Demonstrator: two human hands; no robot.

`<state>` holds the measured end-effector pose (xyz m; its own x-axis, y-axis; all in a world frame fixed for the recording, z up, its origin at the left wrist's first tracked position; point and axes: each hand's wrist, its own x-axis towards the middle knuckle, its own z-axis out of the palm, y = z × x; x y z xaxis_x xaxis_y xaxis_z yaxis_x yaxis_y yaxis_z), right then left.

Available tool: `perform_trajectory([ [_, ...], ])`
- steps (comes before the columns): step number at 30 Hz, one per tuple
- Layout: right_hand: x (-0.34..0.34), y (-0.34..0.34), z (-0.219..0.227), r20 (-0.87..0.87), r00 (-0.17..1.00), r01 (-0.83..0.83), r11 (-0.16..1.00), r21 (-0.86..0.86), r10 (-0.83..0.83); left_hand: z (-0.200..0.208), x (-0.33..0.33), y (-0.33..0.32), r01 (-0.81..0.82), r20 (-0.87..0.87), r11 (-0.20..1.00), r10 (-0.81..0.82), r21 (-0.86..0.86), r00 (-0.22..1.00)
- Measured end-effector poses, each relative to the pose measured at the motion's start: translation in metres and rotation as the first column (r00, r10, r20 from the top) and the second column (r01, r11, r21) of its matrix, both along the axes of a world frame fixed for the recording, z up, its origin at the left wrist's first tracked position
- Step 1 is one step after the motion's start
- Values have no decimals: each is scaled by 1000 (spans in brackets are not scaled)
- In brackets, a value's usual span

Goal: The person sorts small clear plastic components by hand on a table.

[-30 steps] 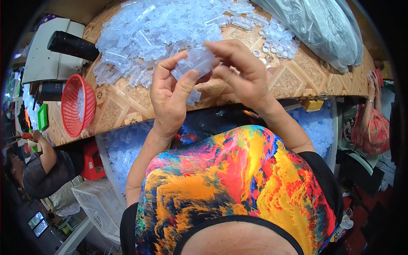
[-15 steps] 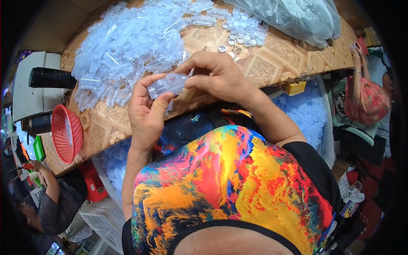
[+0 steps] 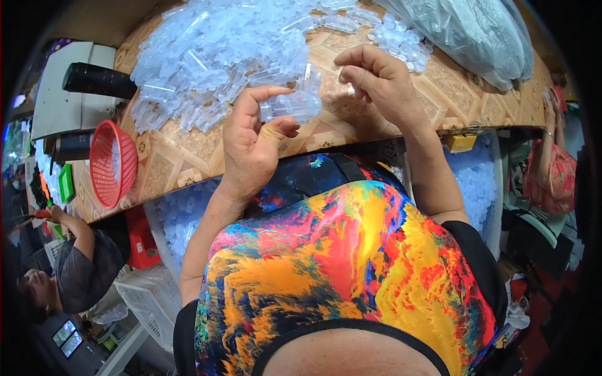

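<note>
Clear plastic tube-like pieces (image 3: 291, 106) are gripped between the thumb and fingers of my left hand (image 3: 251, 141), over the table's near edge. Another clear piece (image 3: 307, 78) stands out just beyond them; whether it is held too I cannot tell. To their right and apart from them is my right hand (image 3: 385, 88), its fingers curled. A small white piece (image 3: 351, 91) shows below its thumb, seemingly held in the curled fingers. Beyond my left hand a large pile of clear plastic pieces (image 3: 213, 69) covers the table. Small round clear caps (image 3: 401, 44) lie in a group beyond my right hand.
A grey plastic bag (image 3: 470, 37) fills the far right of the patterned table (image 3: 351, 135). A red basket (image 3: 100, 163) and a black cylinder (image 3: 97, 80) are at the left. Bins of bluish plastic pieces (image 3: 470, 182) stand below the edge. Other people sit at both sides.
My right hand has moved off the clear pieces to the right, and its fingers are curled. My left hand still holds them. The whole view has shifted slightly.
</note>
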<state>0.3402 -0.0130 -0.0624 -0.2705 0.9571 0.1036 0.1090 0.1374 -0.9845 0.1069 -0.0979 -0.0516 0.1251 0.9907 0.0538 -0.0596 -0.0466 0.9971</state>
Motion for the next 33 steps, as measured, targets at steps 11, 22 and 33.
perform_trajectory([
  [11,-39,-12,17,-176,893,-436,894,-106,415,-3,-7,-10,-95,-314,971,163,221,935],
  [22,-43,-5,13,37,871,-483,868,-116,489,10,-14,-10,-3,-499,939,186,345,847],
  [33,-46,-28,5,-236,798,-602,751,-271,555,10,-16,-12,87,-481,907,135,411,866],
])
